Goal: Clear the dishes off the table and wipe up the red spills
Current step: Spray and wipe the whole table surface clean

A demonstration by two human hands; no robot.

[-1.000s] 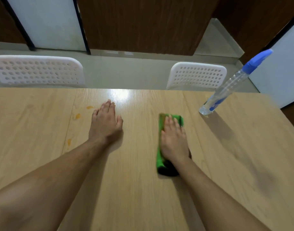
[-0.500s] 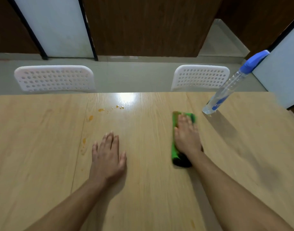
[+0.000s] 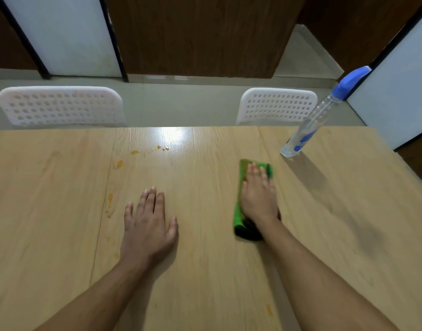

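- The green cloth (image 3: 240,204) lies folded lengthwise on the wooden table (image 3: 348,235), right of centre, and the right hand (image 3: 257,197) sits squarely on top of it.
- That right hand is flat, palm down, fingers straight and close together, pressing the cloth to the tabletop; its fingertips almost reach the cloth's far end, and a dark edge of the cloth peeks out by the wrist.
- The cloth and the right fingers are blurred.
- The left hand (image 3: 149,225) rests open on the bare wood, well apart from the cloth, fingers extended and slightly fanned, thumb out to the side; it holds nothing.
- Orange-red spills (image 3: 119,164) lie left of and beyond the left hand: a smear (image 3: 110,198) just beside its little finger, and a scatter of drops (image 3: 160,147) near the far edge under the light glare.
- One more small spot (image 3: 269,309) sits close to the near edge, just inside the right forearm.
- Both forearms reach in from the near edge, angled slightly toward each other.
- A clear spray bottle (image 3: 310,126) with a blue head stands beyond and to the right of the cloth, near it but apart.
- Two white perforated chairs (image 3: 61,105) stand behind the table's far edge.
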